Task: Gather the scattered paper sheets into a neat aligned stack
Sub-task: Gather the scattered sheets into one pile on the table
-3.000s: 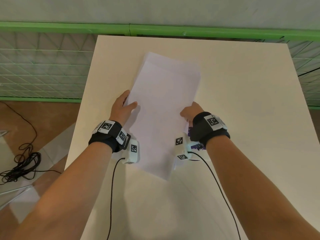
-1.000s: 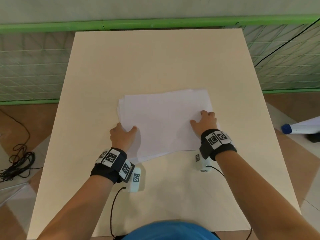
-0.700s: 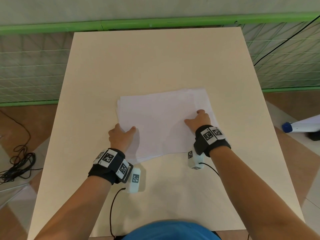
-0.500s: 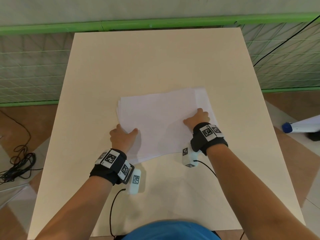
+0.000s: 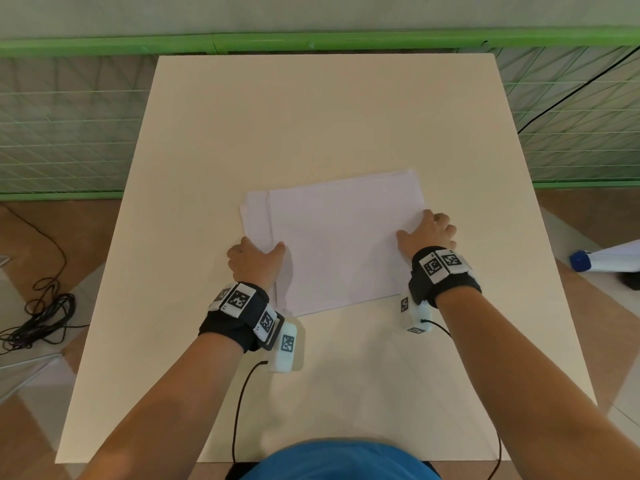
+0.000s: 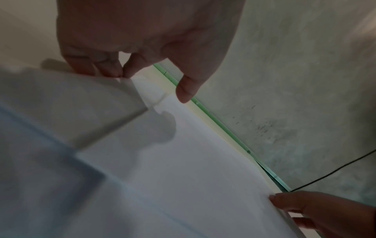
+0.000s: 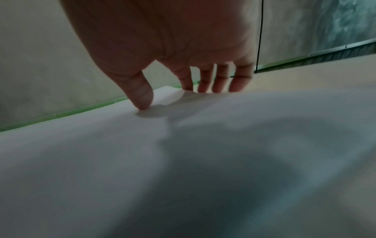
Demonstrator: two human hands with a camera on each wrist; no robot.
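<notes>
A stack of white paper sheets lies crosswise on the beige table. Its top sheet sits a little to the right, so a strip of the lower sheets shows on the left. My left hand holds the stack's left edge, fingers curled against it and thumb over the top. My right hand holds the right edge: its thumb presses on the paper and its fingers reach down behind the edge. The right hand also shows in the left wrist view, thumb above the edge.
A green rail with mesh runs behind the table's far edge. On the floor, a black cable coil lies to the left and a white bottle with a blue cap to the right. Thin black cables trail from my wrists.
The stack, lengthwise three seconds ago, now lies crosswise. In the last second my right hand slid left on the top sheet, then back to the right edge. The left hand stayed.
</notes>
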